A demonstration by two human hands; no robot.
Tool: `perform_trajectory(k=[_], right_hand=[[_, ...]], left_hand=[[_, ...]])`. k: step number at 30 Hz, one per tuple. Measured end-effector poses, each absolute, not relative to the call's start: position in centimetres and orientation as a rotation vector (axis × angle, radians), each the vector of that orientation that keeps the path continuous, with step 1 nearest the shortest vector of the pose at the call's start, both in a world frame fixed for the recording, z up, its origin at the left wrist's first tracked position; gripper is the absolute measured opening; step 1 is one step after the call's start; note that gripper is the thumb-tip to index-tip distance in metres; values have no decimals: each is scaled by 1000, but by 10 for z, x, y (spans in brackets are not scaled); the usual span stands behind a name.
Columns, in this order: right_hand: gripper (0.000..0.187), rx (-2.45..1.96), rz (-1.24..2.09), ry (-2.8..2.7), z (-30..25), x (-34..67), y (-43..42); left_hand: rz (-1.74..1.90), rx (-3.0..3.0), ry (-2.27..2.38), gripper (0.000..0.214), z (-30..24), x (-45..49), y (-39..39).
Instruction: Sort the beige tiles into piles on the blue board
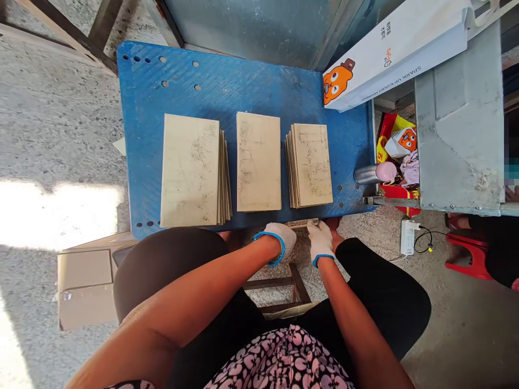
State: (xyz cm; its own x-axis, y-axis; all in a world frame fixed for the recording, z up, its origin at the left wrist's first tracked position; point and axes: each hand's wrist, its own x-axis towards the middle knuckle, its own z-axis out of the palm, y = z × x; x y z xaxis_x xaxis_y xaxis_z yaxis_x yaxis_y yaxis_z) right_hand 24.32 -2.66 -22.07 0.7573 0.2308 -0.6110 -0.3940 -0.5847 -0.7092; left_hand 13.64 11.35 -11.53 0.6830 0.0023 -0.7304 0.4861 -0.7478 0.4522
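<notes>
My left hand (pixel 282 240) and my right hand (pixel 321 241) wear white knit gloves with blue cuffs. Between them, just below the table's front edge, they grip a small stack of thin pale boards (pixel 302 222) by its two ends, with its layered edge facing up. Most of the fingers are hidden behind the stack and the gloves. Beyond my hands, the blue table (pixel 255 81) bears three groups of thin pale boards: a left pile (pixel 190 170), fanned on its right side, a middle pile (pixel 258 162), and a right pile (pixel 312 165), fanned on its left. Dark specks mark their faces.
A long white carton (pixel 397 51) lies across the back right corner. Next to an open grey metal drawer (pixel 458 119) is a steel flask (pixel 366 174) with a pink lid. A power strip (pixel 407 236), a red stool (pixel 466 256) and flattened cardboard (pixel 85 286) are on the floor.
</notes>
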Motion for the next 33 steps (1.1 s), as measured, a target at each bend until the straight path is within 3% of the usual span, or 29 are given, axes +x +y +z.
perform_trajectory(k=[10, 26, 33], right_hand=[[65, -2040, 774, 338, -219, 222, -49], [54, -1817, 824, 518, -203, 215, -62], [62, -1777, 683, 527, -183, 224, -66]], left_hand=[[-987, 2282, 431, 37, -127, 142, 109], [-995, 2231, 326, 37, -140, 167, 89], [-987, 2221, 314, 38, -119, 175, 118]])
